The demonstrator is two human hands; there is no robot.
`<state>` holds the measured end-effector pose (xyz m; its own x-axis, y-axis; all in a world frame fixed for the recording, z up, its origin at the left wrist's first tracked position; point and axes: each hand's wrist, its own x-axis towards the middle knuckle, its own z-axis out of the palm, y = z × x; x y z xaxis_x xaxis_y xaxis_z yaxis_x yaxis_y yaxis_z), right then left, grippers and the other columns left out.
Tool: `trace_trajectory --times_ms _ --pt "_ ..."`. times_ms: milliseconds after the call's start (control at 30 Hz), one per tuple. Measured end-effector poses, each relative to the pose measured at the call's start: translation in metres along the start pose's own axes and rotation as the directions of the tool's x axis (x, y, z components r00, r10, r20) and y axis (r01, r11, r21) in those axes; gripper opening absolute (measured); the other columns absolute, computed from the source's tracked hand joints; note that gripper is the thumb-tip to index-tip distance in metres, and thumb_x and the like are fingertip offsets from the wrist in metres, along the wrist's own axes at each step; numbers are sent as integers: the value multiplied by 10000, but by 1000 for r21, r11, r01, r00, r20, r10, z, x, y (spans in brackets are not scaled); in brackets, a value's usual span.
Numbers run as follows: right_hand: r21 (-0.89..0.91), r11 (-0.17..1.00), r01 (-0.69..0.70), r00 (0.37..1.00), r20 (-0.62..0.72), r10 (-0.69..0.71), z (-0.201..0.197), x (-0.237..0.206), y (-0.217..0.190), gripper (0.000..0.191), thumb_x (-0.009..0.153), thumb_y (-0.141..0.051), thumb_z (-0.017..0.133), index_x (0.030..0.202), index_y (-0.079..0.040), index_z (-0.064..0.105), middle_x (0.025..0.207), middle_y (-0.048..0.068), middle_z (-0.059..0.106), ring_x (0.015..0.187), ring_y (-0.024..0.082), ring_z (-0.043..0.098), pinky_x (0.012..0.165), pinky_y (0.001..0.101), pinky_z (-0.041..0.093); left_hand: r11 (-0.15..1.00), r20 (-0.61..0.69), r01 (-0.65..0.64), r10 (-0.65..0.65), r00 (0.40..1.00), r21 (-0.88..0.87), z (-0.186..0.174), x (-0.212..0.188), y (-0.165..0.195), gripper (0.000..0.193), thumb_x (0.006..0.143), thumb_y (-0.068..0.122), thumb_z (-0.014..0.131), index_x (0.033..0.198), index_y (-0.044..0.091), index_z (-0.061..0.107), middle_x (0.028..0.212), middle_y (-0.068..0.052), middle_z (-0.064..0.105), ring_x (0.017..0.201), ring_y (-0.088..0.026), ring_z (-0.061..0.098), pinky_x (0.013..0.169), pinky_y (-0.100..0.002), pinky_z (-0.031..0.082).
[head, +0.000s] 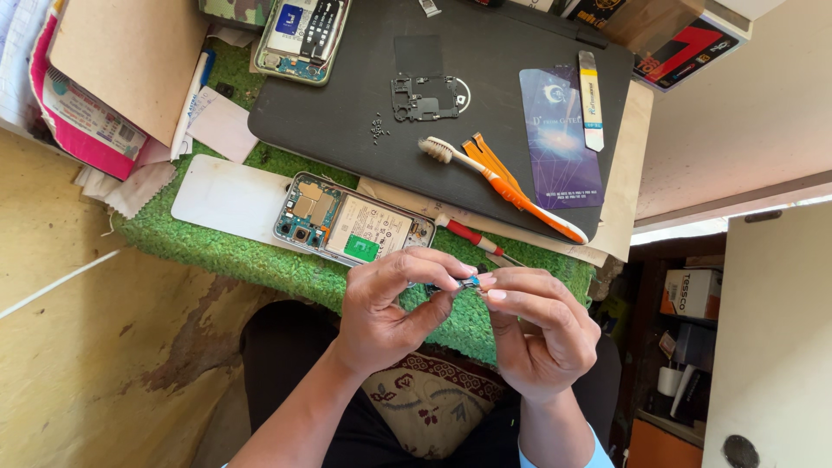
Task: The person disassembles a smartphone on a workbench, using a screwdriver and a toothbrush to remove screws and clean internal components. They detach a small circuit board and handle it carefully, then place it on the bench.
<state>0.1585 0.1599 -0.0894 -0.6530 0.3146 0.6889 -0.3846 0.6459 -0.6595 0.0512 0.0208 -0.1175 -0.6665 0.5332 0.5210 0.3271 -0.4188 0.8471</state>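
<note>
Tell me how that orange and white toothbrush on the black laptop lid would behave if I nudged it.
The toothbrush looks thin and plastic, so probably light and stiff. It lies flat on the smooth laptop lid, so it would likely slide or pivot, not roll. Its bristle end sits near tiny loose screws, which a nudge might scatter.

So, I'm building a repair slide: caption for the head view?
Both hands pinch a small part above an opened phone on green matting.

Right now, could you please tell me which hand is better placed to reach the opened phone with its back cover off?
Probably the left hand: it is directly below the opened phone, while the right hand sits further off. Both pinch a small blue part.
</note>
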Motion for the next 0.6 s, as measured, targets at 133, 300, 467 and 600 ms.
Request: trace_trajectory --times_ms 133,300,467,600 --pt "-43 999 25 1000 10 -25 1 -1 1 189 904 82 747 1055 -2 670 976 139 731 948 236 757 812 326 645 1000 -4 -12 13 1000 15 0 0 0 179 911 -21 763 1026 78 668 1095 -98 772 1023 -197 778 898 -313 643" --pt "-57 997 53 998 31 -51 1 1 1 193 884 107 739 1032 -7 687 963 131 731 954 251 762 823 334 643 1000 -3 -10 10 1000 -5 0 0 0 185 909 -38 758 1028 71 667 1095 -106 769 1027 -205 777 905 -316 644" --pt "-10 1000 10 1000 26 -10 -1 1 2 191 876 128 733 1012 2 687 951 143 744 937 252 764 804 326 639 1000 -1 -7 7 1000 -6 0 0 -1 196 903 -55 755 1025 68 664 1094 -109 770 1026 -203 777 907 -314 642" --pt "50 999 -18 1000 -6 18 -2 -2 2 170 920 108 726 1039 2 669 962 142 739 905 229 764 811 316 638 1000 0 0 0 1000 -23 0 0 -1 190 908 -48 758 1027 70 669 1098 -110 771 1028 -201 778 912 -313 644"
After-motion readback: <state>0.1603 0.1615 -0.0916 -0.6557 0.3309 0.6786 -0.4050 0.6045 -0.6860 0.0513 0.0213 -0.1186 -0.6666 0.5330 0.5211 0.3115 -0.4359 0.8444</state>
